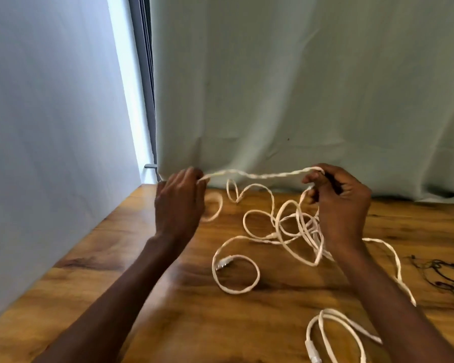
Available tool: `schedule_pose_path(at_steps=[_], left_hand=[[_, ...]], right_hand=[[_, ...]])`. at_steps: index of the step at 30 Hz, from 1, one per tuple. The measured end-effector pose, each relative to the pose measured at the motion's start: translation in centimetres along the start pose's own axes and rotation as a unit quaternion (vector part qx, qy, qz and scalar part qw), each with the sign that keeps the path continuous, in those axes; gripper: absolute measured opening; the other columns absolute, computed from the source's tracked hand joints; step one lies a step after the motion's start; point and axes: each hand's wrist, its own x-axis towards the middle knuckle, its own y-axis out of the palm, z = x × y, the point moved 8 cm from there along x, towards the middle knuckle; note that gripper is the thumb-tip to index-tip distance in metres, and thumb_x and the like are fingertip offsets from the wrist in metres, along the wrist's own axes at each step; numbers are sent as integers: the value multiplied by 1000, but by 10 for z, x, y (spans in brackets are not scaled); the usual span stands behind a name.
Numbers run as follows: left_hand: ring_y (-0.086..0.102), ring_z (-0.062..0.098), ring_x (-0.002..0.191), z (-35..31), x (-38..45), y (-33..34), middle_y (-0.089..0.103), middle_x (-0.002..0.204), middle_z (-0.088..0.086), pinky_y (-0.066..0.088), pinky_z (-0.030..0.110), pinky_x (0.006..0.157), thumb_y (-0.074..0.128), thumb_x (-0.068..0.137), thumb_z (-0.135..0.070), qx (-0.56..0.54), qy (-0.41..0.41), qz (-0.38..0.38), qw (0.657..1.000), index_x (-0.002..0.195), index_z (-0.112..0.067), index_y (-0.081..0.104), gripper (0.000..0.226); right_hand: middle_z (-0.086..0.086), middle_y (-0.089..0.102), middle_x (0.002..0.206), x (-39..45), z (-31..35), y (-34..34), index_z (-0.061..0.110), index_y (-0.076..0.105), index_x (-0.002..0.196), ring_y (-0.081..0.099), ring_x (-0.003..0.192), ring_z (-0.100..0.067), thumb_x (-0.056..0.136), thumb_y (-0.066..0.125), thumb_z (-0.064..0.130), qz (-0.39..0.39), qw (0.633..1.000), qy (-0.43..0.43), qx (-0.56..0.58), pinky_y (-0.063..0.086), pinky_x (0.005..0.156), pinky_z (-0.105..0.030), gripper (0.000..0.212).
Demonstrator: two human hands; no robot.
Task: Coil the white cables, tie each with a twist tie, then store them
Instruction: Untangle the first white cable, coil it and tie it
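— Wood-grain tabletop (168, 297), glossy and amber-brown, with a pale green curtain (299, 87) hanging right behind it. What are the hands doing?

— Both are raised above the wood. The left hand (180, 203) pinches one end of a taut stretch of the long white flat cable (257, 175), fingers curled round it. The right hand (340, 203) grips the other end of that stretch, fingers curled too, with more of the cable dropping down from its palm.

— And the stretch between them?

— It runs nearly level from hand to hand, in front of the curtain's lower hem.

— Where is the rest of that cable?

— Under and between the hands, in a loose tangle of loops lying on the tabletop. One loop closer to the person ends in a small white plug (223, 263). The right wrist and forearm cover part of the tangle, so I cannot tell how the strands run there.

— Anything else about?

— A second white cable, loosely looped (336, 326), lies at the near right, by the right forearm. Farther right, at the edge of view, sits a small heap of thin dark wire twist ties (446, 275), apart from the white loops. On the left a white wall (50, 127) borders the tabletop, and a dark window frame (144, 74) shows between wall and curtain.
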Motion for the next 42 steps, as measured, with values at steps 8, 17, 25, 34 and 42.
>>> schedule_pose_path(at_steps=[8,17,25,34,42], left_hand=[[57,22,51,18,-8,45,53,61,10,41,31,48,53,110,-38,-468,-262,35,844,88,1,61,45],[43,22,46,-28,-14,31,43,52,4,39,25,43,57,105,-36,-493,-183,54,849,86,-9,68,35],[64,10,88,-62,-19,43,69,98,-8,51,29,77,63,102,0,-420,-31,141,896,110,-8,69,13],[64,29,98,-47,-26,52,70,97,11,51,31,87,53,101,-8,-508,-104,171,838,101,-2,71,19],[57,24,69,-40,-24,54,49,70,7,54,37,76,39,114,-23,-674,-217,174,684,100,-10,63,30]], right_hand=[[15,76,98,-16,-28,40,31,76,109,70,87,-11,86,79,10,213,962,-37,-167,58,79,-39,31],[-5,73,130,-33,-23,52,28,53,144,71,113,-39,80,81,58,336,908,198,153,49,103,-63,76],[-11,68,73,-32,-17,44,17,75,102,60,65,-25,93,65,21,294,904,203,235,48,67,-36,14],[0,45,60,-23,-25,30,10,69,109,49,51,-13,95,62,26,269,872,253,320,41,51,-24,22],[-5,60,67,-19,-48,27,9,74,115,52,50,-12,94,70,21,226,905,279,227,47,47,-19,24]])
